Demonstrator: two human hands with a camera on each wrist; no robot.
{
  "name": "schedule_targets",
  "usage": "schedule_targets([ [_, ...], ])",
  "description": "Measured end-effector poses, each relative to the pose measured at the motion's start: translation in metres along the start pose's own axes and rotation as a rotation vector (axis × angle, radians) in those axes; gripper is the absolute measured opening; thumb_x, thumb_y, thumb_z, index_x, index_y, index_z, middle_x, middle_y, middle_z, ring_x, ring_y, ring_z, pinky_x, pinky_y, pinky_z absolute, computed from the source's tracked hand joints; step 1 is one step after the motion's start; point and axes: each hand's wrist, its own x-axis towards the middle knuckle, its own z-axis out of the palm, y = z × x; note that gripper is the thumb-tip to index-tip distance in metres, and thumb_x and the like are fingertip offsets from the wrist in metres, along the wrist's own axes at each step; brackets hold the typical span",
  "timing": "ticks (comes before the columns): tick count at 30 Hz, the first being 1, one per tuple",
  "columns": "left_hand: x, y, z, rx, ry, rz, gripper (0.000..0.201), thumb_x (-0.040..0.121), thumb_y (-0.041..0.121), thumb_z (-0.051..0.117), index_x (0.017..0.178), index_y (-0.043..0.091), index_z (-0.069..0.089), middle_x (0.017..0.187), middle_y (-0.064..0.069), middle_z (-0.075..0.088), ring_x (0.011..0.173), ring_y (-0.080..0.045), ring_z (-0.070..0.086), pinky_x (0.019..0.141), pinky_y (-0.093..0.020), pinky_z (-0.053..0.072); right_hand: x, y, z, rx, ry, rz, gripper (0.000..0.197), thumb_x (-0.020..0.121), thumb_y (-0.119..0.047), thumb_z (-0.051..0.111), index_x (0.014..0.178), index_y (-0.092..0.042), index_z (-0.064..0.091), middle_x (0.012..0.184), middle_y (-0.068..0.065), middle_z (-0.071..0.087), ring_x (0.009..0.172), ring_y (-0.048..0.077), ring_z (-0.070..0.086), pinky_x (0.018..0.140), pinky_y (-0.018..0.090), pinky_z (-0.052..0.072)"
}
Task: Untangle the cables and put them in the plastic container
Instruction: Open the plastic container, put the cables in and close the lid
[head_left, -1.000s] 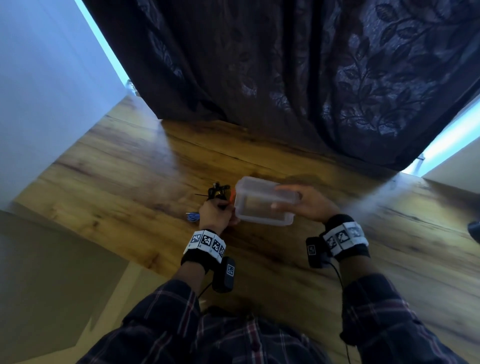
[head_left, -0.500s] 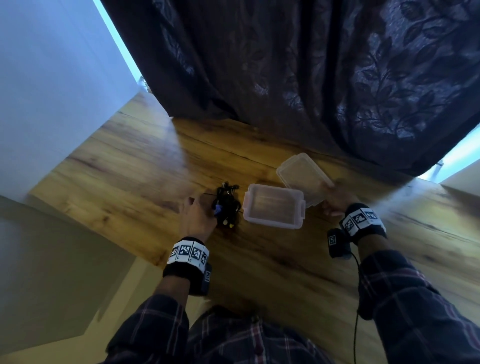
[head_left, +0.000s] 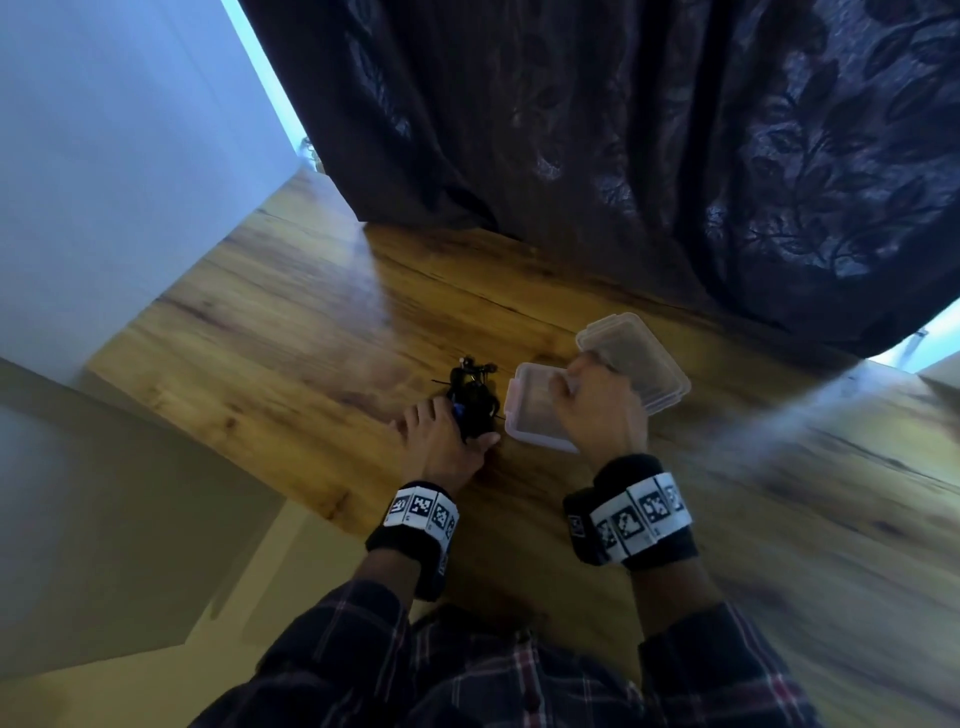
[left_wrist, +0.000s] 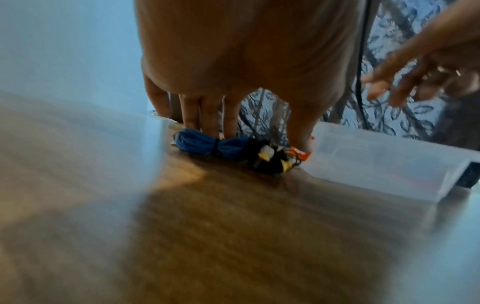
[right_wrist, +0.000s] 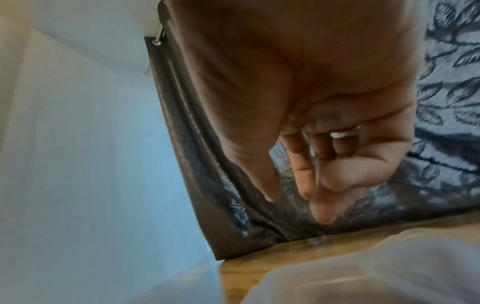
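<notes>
A tangled cable bundle (head_left: 474, 397) lies on the wooden table (head_left: 291, 332), just left of the clear plastic container (head_left: 530, 415). In the left wrist view it shows a blue coil (left_wrist: 200, 144) and black wires with yellow and white plugs (left_wrist: 267, 160). My left hand (head_left: 452, 426) grips the bundle, fingers (left_wrist: 207, 123) behind the blue coil and thumb by an orange part. The container (left_wrist: 376, 162) stands open beside it. Its lid (head_left: 644, 358) lies behind it to the right. My right hand (head_left: 576, 384) hovers over the container, fingers (right_wrist: 303, 181) loosely curled and holding nothing.
A dark patterned curtain (head_left: 649, 156) hangs along the table's far edge. A pale wall (head_left: 119, 156) borders the table on the left. The table's near edge (head_left: 322, 512) runs just below my left wrist. Bare wood extends to the left and right of the hands.
My right hand took the lid off the container, laid it behind and to the right, and came back over the open container. My left hand stayed on the cable bundle.
</notes>
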Motion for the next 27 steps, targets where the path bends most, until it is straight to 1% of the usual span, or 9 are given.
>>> schedule_targets([
  [4, -0.001, -0.003, 0.003, -0.013, 0.036, -0.017, 0.064, 0.083, 0.044, 0.067, 0.133, 0.012, 0.042, 0.135, -0.010, 0.047, 0.128, -0.031, 0.039, 0.113, -0.048, 0.026, -0.014, -0.016, 0.021, 0.071, -0.087, -0.119, 0.029, 0.104, -0.037, 0.043, 0.097, -0.015, 0.060, 0.082, 0.000, 0.070, 0.069, 0.013, 0.066, 0.063, 0.030, 0.055],
  [9, -0.004, -0.022, 0.001, -0.049, 0.038, -0.025, 0.054, 0.089, 0.041, 0.061, 0.131, 0.011, 0.044, 0.132, -0.010, 0.050, 0.126, -0.031, 0.043, 0.105, -0.043, 0.034, -0.024, -0.043, 0.071, 0.153, -0.275, -0.174, 0.027, 0.104, -0.034, 0.044, 0.122, -0.015, 0.052, 0.106, 0.009, 0.068, 0.096, 0.027, 0.067, 0.082, 0.043, 0.056],
  [12, -0.004, -0.036, -0.001, -0.046, 0.009, -0.006, 0.046, 0.092, 0.033, 0.059, 0.129, 0.009, 0.045, 0.132, -0.012, 0.051, 0.124, -0.031, 0.044, 0.102, -0.040, 0.041, -0.025, -0.057, 0.096, 0.085, -0.385, -0.196, 0.046, 0.106, -0.033, 0.041, 0.150, -0.023, 0.032, 0.127, 0.019, 0.061, 0.114, 0.036, 0.060, 0.092, 0.044, 0.050],
  [14, -0.003, -0.044, -0.006, -0.043, -0.034, 0.008, 0.045, 0.090, 0.025, 0.064, 0.128, 0.008, 0.047, 0.132, -0.012, 0.051, 0.123, -0.030, 0.044, 0.101, -0.039, 0.043, -0.021, -0.064, 0.105, 0.035, -0.423, -0.165, 0.052, 0.107, -0.036, 0.037, 0.156, -0.030, 0.021, 0.138, 0.024, 0.048, 0.119, 0.039, 0.056, 0.096, 0.045, 0.046],
  [16, -0.001, -0.053, -0.009, -0.057, -0.093, 0.009, 0.047, 0.087, 0.020, 0.069, 0.127, 0.007, 0.049, 0.131, -0.013, 0.053, 0.122, -0.031, 0.047, 0.100, -0.040, 0.045, -0.019, -0.069, 0.112, 0.008, -0.427, -0.122, 0.050, 0.108, -0.038, 0.033, 0.155, -0.028, 0.023, 0.143, 0.025, 0.036, 0.117, 0.040, 0.056, 0.095, 0.043, 0.045],
  [19, 0.002, -0.070, -0.019, -0.110, -0.129, -0.038, 0.043, 0.084, 0.015, 0.072, 0.122, 0.009, 0.053, 0.120, -0.013, 0.063, 0.114, -0.032, 0.059, 0.091, -0.041, 0.051, -0.018, -0.073, 0.118, -0.001, -0.373, -0.093, 0.042, 0.108, -0.039, 0.032, 0.143, -0.016, 0.036, 0.141, 0.022, 0.036, 0.107, 0.039, 0.062, 0.087, 0.043, 0.049],
  [23, 0.009, -0.071, -0.042, -0.237, -0.003, -0.121, 0.033, 0.092, 0.012, 0.063, 0.123, 0.005, 0.054, 0.121, -0.015, 0.063, 0.108, -0.032, 0.061, 0.090, -0.042, 0.052, -0.024, -0.066, 0.123, -0.042, -0.300, -0.146, 0.035, 0.107, -0.036, 0.038, 0.136, -0.015, 0.040, 0.134, 0.018, 0.043, 0.101, 0.035, 0.064, 0.080, 0.041, 0.051],
  [25, 0.015, -0.059, -0.050, -0.358, 0.073, -0.170, 0.037, 0.093, 0.008, 0.061, 0.128, 0.003, 0.050, 0.125, -0.015, 0.060, 0.113, -0.031, 0.059, 0.093, -0.042, 0.052, -0.029, -0.063, 0.123, -0.059, -0.286, -0.160, 0.030, 0.107, -0.031, 0.040, 0.133, -0.015, 0.041, 0.134, 0.017, 0.044, 0.105, 0.034, 0.062, 0.082, 0.042, 0.052],
  [27, 0.023, -0.042, -0.051, -0.442, 0.096, -0.196, 0.036, 0.091, 0.004, 0.061, 0.125, 0.002, 0.049, 0.119, -0.013, 0.060, 0.108, -0.027, 0.059, 0.086, -0.037, 0.051, -0.034, -0.059, 0.123, -0.090, -0.292, -0.156, 0.034, 0.102, -0.025, 0.052, 0.133, -0.016, 0.041, 0.135, 0.015, 0.044, 0.111, 0.035, 0.059, 0.083, 0.044, 0.051],
])
